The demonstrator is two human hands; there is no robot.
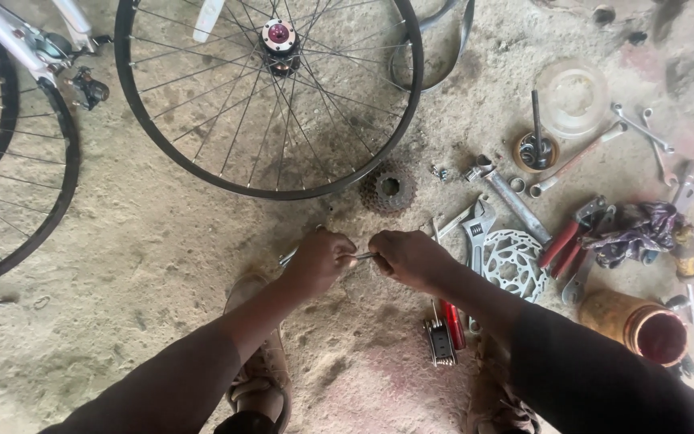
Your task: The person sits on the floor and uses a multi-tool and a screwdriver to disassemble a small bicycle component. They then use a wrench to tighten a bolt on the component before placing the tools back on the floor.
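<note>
My left hand (319, 261) and my right hand (410, 259) meet low over the dusty concrete floor, both closed on a thin metal rod (361, 256) that runs between them; its left end pokes out at the far side of my left fist. Just beyond my hands lies a rusty sprocket cassette (389, 190). Behind it a bare spoked bicycle wheel (271, 96) with a red-capped hub lies flat on the floor.
Tools lie scattered to the right: an adjustable wrench (477, 229), a brake disc (513, 263), red-handled pliers (564, 241), spanners (576, 159), a folding multi-tool (441, 341), a rag (640, 229) and a brown can (644, 325). A bicycle's wheel (34, 161) is at left. My shoes (263, 362) are below.
</note>
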